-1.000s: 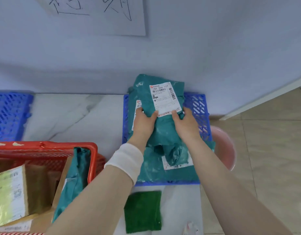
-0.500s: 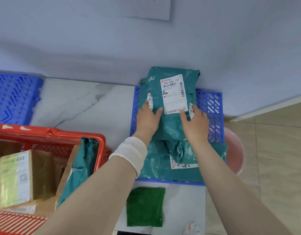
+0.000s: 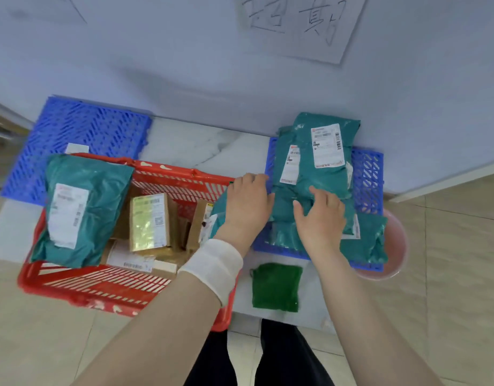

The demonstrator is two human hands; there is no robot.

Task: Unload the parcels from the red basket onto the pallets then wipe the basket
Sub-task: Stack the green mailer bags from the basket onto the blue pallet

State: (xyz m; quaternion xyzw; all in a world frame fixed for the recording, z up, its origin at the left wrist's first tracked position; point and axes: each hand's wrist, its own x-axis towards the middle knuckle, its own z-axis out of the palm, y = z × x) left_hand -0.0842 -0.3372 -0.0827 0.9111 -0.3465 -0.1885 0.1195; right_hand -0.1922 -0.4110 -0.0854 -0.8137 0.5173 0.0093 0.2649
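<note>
The red basket [image 3: 101, 291] sits on the floor at lower left. It holds a teal bag parcel [image 3: 81, 207], several brown boxes [image 3: 150, 221] and another teal bag under my left hand. A stack of teal bag parcels [image 3: 321, 168] lies on the right blue pallet [image 3: 367, 174] against the wall. My left hand [image 3: 247, 204], a white band on its wrist, hovers over the basket's right rim with fingers spread. My right hand [image 3: 321, 218] is open over the lower part of the stack.
A second blue pallet [image 3: 81, 135] lies at the back left, with a white slip on it behind the basket. A folded green cloth [image 3: 276, 286] lies on the white floor slab near my legs. A pink basin [image 3: 397, 246] pokes out from under the right pallet.
Both hands have let go of the top teal parcel and drawn back toward me, the left one toward the basket. The view has swung left, showing the whole basket.
</note>
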